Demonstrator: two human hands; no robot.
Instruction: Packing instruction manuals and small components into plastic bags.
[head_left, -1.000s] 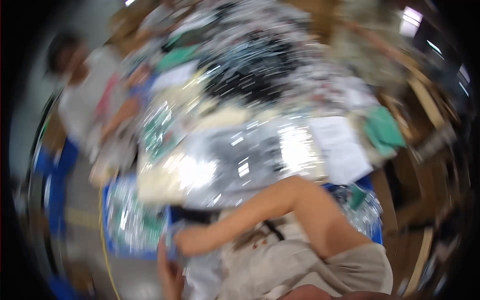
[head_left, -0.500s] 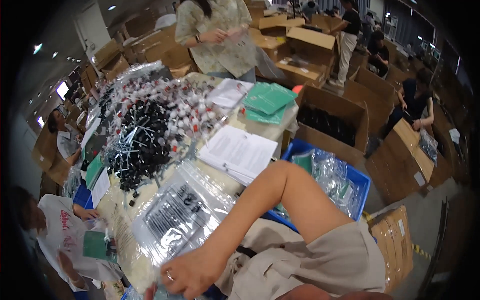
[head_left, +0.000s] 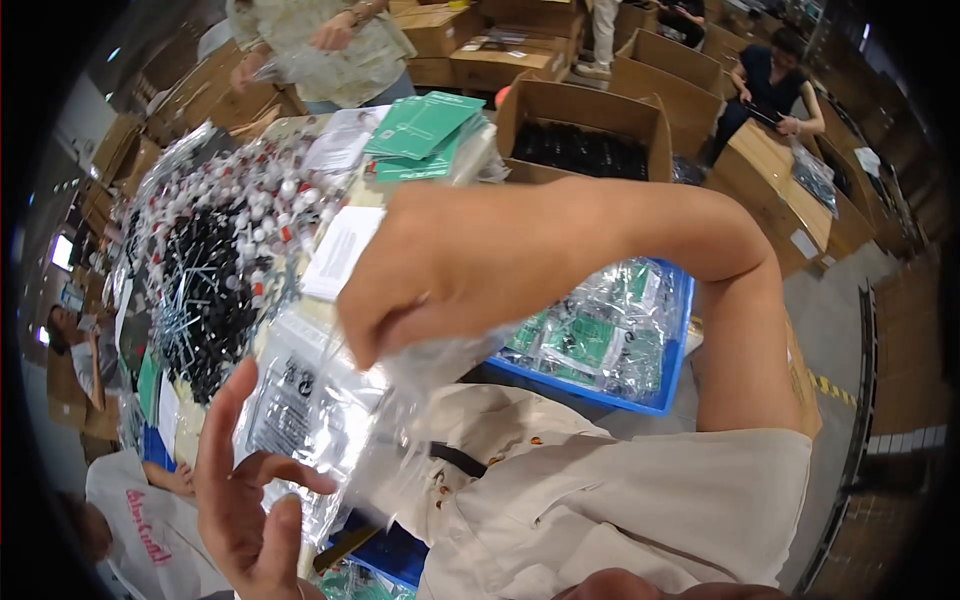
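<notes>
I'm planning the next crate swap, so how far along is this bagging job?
Done: the blue crate already holds many filled clear packets. In hand: the right hand pinches the top of a clear plastic bag while the left hand supports it below. Left: a large heap of small black and white parts still covers the table.

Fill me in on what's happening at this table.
The person's right hand pinches the top of a clear plastic bag, while the left hand supports it from below with fingers spread. Behind lie a heap of small black and white parts, green packets and a blue bin of filled bags.
</notes>
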